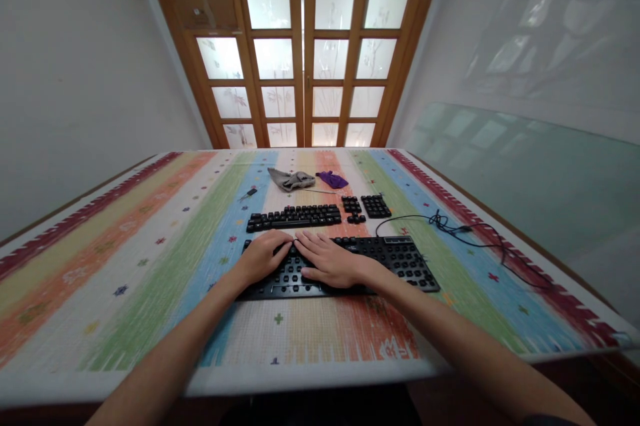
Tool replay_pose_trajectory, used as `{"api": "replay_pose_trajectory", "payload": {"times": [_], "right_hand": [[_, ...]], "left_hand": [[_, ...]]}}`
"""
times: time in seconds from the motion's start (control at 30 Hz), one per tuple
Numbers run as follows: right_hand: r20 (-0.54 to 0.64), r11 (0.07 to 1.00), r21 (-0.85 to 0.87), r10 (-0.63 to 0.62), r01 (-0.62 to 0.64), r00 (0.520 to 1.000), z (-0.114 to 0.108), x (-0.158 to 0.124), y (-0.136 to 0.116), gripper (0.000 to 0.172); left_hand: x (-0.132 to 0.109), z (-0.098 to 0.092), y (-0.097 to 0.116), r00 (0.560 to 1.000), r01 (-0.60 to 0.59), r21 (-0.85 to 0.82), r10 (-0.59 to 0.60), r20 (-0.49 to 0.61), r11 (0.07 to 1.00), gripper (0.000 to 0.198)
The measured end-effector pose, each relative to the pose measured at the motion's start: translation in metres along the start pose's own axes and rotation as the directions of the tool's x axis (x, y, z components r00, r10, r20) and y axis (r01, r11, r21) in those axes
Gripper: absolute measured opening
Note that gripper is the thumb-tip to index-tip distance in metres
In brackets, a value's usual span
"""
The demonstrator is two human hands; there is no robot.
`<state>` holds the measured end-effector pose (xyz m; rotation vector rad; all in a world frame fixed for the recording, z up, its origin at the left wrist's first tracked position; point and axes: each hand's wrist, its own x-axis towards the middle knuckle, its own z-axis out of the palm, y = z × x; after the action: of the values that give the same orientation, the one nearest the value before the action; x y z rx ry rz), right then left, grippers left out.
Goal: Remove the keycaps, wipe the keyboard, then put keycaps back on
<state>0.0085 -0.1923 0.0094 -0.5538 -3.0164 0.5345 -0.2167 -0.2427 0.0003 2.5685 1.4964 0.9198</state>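
A black keyboard (385, 254) lies near the table's front, its main area showing bare key stems with the keycaps off. My left hand (265, 256) rests over its upper left part, thumb and fingertips drawn together at the top row; whatever is between them is hidden. Beside it my right hand (330, 261) lies on the middle of the keyboard, palm down with fingers stretched out and thumb apart. Just behind the keyboard, loose black keycaps (295, 216) stand in rows. Smaller blocks of keycaps (375, 206) are grouped to the right.
A grey cloth (291, 179) and a purple cloth (333, 179) lie farther back. A small dark tool (249, 194) is at their left, and a thin rod (317, 191) in front. The keyboard's black cable (453, 227) coils on the right. A striped tablecloth (150, 299) covers the table.
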Motion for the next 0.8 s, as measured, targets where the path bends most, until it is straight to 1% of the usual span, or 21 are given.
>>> {"api": "replay_pose_trajectory", "payload": {"times": [0.07,0.13,0.2,0.27,0.3,0.37,0.4,0.47,0.53,0.63,0.8], "right_hand": [[-0.008,1.000,0.002,-0.007,0.007,1.000,-0.004,0.000,-0.002,0.072],[0.005,0.999,0.033,-0.027,0.027,1.000,-0.013,0.003,-0.001,0.071],[-0.009,0.994,0.086,-0.065,0.066,0.998,-0.023,0.010,0.003,0.059],[-0.106,0.987,0.130,-0.079,0.092,0.991,-0.032,0.022,0.009,0.041],[-0.182,0.988,0.130,-0.059,0.084,0.982,-0.036,0.030,0.013,0.034],[-0.346,0.995,0.089,-0.013,0.047,0.938,-0.039,0.047,0.021,0.024],[-0.396,0.997,0.068,-0.002,0.031,0.918,-0.040,0.057,0.025,0.020],[-0.444,0.999,0.039,0.024,-0.008,0.896,-0.041,0.075,0.033,0.017],[-0.441,0.997,0.027,0.072,-0.068,0.895,-0.043,0.090,0.040,0.017],[-0.397,0.988,0.016,0.149,-0.156,0.906,-0.047,0.106,0.049,0.020],[-0.373,0.975,0.011,0.211,-0.222,0.904,-0.050,0.121,0.057,0.023]], "left_hand": [[-0.001,0.002,-0.002,1.000,-0.014,-0.008,0.014,0.009,1.000,0.028],[-0.002,0.003,-0.004,0.999,-0.023,-0.006,0.023,0.025,1.000,0.031],[-0.002,0.004,-0.006,0.999,-0.026,-0.002,0.026,0.032,1.000,0.032],[-0.002,0.005,-0.008,0.999,-0.034,-0.001,0.034,0.036,0.999,0.032],[-0.002,0.006,-0.008,0.999,-0.040,0.002,0.040,0.035,0.999,0.032],[-0.003,0.007,-0.008,0.998,-0.053,0.026,0.052,0.028,0.998,0.032],[-0.004,0.008,-0.007,0.998,-0.055,0.048,0.054,0.020,0.997,0.033],[-0.005,0.008,-0.006,0.998,-0.061,0.093,0.059,0.016,0.994,0.033],[-0.006,0.009,-0.005,0.998,-0.067,0.120,0.065,0.021,0.990,0.032],[-0.005,0.008,-0.003,0.998,-0.066,0.128,0.062,0.034,0.990,0.032],[-0.005,0.008,-0.003,0.998,-0.044,0.111,0.039,0.047,0.993,0.031]]}}
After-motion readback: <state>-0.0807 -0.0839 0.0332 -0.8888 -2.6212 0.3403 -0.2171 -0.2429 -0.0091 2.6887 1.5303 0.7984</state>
